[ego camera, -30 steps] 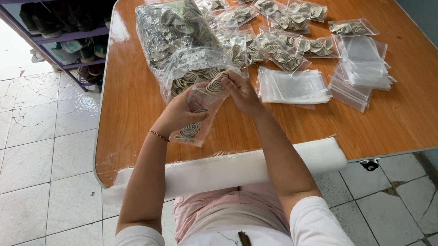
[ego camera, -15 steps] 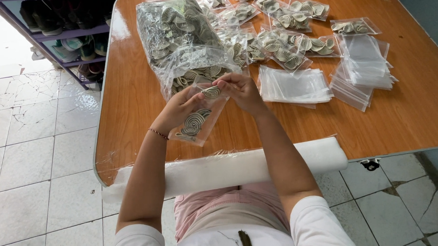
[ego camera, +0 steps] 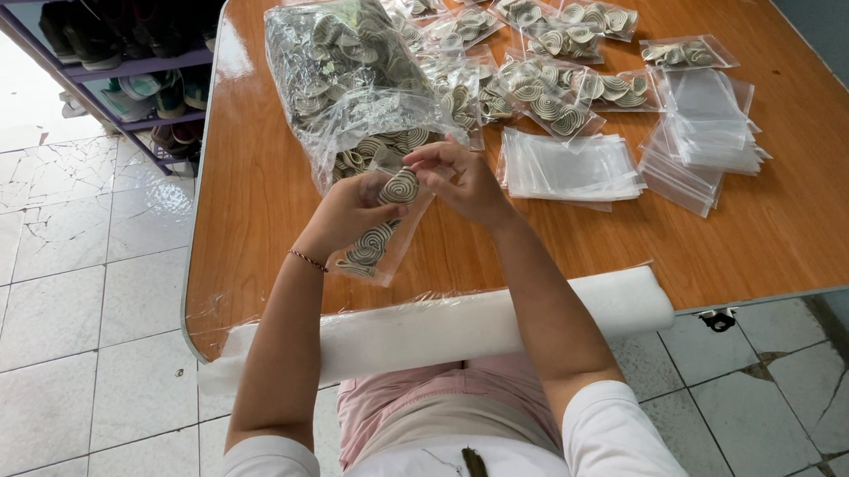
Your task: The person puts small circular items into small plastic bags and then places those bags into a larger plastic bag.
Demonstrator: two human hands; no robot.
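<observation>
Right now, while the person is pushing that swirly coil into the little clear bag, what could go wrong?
1. The small clear plastic bag is held above the orange-brown wooden table only by the left hand, so it could slip and spill its spiral coils.
2. The coil pinched by the right hand might snag on the bag's mouth.
3. The big crinkly plastic bag of coils lies open just behind the hands; a bump might scatter some.

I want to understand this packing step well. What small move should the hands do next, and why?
Probably push the coil fully down into the small clear bag. The left hand holds that bag, which already has coils in it, and the right hand pinches a coil at its mouth, so it seems only partly in. The big open bag of coils lies just behind.
</observation>
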